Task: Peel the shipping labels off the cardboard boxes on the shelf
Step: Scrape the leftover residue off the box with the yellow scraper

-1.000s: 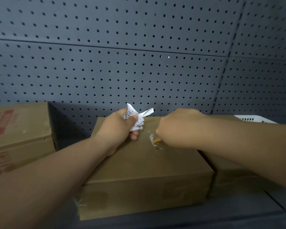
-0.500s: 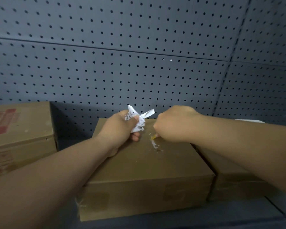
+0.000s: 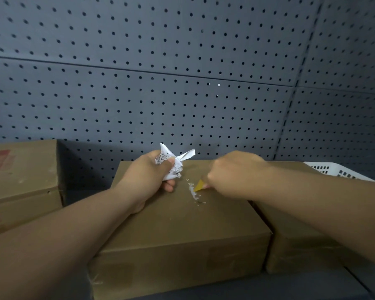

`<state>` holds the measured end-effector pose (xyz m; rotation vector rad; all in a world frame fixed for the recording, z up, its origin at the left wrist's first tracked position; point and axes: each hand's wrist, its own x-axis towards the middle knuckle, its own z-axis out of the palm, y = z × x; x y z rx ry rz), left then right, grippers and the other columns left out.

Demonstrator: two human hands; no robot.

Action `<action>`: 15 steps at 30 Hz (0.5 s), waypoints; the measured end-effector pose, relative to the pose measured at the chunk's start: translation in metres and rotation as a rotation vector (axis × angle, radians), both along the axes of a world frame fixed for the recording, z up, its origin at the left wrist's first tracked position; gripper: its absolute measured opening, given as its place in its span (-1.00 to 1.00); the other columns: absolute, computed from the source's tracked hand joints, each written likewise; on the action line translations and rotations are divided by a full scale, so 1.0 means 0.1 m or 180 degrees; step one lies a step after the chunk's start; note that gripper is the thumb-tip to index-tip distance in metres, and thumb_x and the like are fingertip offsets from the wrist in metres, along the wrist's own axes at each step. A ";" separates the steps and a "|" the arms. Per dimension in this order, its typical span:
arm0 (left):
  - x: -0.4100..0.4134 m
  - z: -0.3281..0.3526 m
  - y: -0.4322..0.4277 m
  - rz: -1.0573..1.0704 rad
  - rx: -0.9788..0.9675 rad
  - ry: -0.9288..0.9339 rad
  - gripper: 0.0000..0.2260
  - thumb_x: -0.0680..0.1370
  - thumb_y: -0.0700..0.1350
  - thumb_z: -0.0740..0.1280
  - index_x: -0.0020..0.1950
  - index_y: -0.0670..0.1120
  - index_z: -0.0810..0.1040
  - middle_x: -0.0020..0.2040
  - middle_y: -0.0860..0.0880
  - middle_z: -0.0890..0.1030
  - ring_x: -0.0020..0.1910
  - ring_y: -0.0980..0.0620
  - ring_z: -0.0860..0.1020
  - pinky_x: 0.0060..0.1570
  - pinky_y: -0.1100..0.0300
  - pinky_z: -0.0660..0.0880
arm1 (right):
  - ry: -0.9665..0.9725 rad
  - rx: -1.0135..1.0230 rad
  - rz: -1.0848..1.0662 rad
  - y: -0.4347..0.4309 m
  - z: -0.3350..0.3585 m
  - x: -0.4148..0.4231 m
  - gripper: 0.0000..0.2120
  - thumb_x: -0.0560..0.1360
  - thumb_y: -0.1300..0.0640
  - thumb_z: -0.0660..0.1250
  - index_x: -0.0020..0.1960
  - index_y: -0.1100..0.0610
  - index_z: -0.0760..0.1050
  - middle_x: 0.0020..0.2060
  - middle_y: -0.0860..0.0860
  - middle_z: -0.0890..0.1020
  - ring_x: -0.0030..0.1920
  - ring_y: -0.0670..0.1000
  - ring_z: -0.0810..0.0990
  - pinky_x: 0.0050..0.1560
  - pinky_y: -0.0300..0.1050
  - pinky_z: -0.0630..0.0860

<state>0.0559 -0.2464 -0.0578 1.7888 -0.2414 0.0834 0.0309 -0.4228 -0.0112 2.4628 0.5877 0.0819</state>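
Background: grey pegboard wall (image 3: 182, 105) behind dark shelf (image 3: 312, 284).
Centre box: cardboard box (image 3: 182, 230) on shelf, red-printed box (image 3: 22, 169) apart at left, plain box (image 3: 294, 241) just beside at right.
Left hand: left hand (image 3: 148, 174) rests on centre box top, fingers clamped round crumpled label (image 3: 175, 163).
Right hand: right hand (image 3: 232, 169) grips yellow scraper (image 3: 198, 185), tip at white label scraps (image 3: 192, 191) on box top.
Far right: white basket (image 3: 333, 171), partly seen.

Bare left hand (image 3: 147, 173), bare right hand (image 3: 234, 169)
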 end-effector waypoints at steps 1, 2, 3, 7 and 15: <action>0.00 0.00 0.00 0.0003 0.0000 -0.0005 -0.84 0.63 -0.08 0.22 -0.03 -0.11 0.55 -0.43 0.00 0.61 -0.46 0.05 0.53 -0.21 0.14 0.52 | -0.0026 -0.0003 0.0067 0.00 0.00 0.01 -0.69 0.65 0.01 0.02 0.07 0.08 0.52 -0.28 0.00 0.39 -0.24 0.10 0.48 -0.25 -0.02 0.52; 0.00 0.00 0.00 0.0006 0.0011 -0.0010 -0.84 0.63 -0.09 0.22 -0.03 -0.11 0.55 -0.44 0.00 0.60 -0.46 0.05 0.53 -0.23 0.16 0.51 | -0.0082 0.0014 0.0131 0.02 -0.01 0.04 -0.68 0.65 0.01 0.02 0.06 0.07 0.53 -0.25 0.00 0.42 -0.20 0.11 0.51 -0.24 -0.02 0.53; -0.01 0.00 0.00 0.0012 0.0030 -0.0019 -0.84 0.63 -0.09 0.22 -0.03 -0.11 0.56 -0.44 0.00 0.60 -0.46 0.04 0.53 -0.24 0.17 0.50 | -0.0131 0.0039 0.0165 0.04 -0.02 0.08 -0.67 0.64 -0.01 0.02 0.05 0.07 0.54 -0.22 0.00 0.43 -0.17 0.12 0.53 -0.24 -0.03 0.51; -0.03 0.01 -0.01 0.0015 0.0069 -0.0019 -0.84 0.63 -0.07 0.22 -0.03 -0.10 0.55 -0.44 -0.01 0.59 -0.47 0.05 0.52 -0.28 0.22 0.48 | -0.0060 0.0073 0.0349 -0.07 -0.03 0.17 -0.62 0.64 -0.09 -0.02 0.09 0.06 0.51 -0.21 -0.01 0.43 -0.16 0.08 0.53 -0.27 -0.07 0.45; -0.06 0.02 0.00 0.0012 0.0098 0.0032 -0.83 0.63 -0.06 0.21 -0.03 -0.07 0.56 -0.43 -0.01 0.60 -0.45 0.04 0.53 -0.24 0.20 0.49 | -0.0024 0.0120 0.0694 -0.14 -0.04 0.28 -0.56 0.61 -0.17 -0.07 0.24 0.00 0.46 -0.16 -0.04 0.44 -0.07 0.05 0.52 -0.23 -0.12 0.40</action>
